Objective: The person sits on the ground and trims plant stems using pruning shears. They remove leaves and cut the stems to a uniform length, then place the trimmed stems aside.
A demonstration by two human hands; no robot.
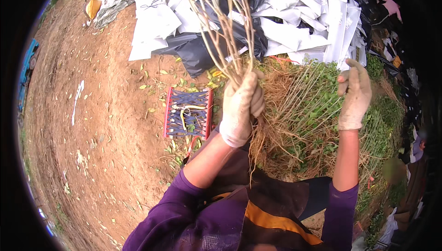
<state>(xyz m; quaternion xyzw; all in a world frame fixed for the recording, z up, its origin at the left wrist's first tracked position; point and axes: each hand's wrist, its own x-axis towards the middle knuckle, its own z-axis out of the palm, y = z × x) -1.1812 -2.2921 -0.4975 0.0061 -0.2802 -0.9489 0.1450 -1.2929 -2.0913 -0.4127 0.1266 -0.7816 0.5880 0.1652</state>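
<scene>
My left hand (241,107), in a pale work glove, is closed around a bundle of bare-root saplings (228,37). Their thin woody stems point up and away from me, and brown roots (259,144) hang below the fist. To the right, my right hand (355,92) is raised in a matching glove, its fingers partly bent and apart, with nothing visible in it. A fingertip pokes out bare through that glove. Beneath both hands lies a heap of rooted saplings (304,102) with some green leaves.
A low folding stool (188,95) with red rails and dark webbing stands left of my left hand. Yellow-handled pruning shears (184,111) rest on it. White sheets or bags (293,32) and black plastic film (193,49) cover the ground ahead. Bare soil (114,113) stretches leftward.
</scene>
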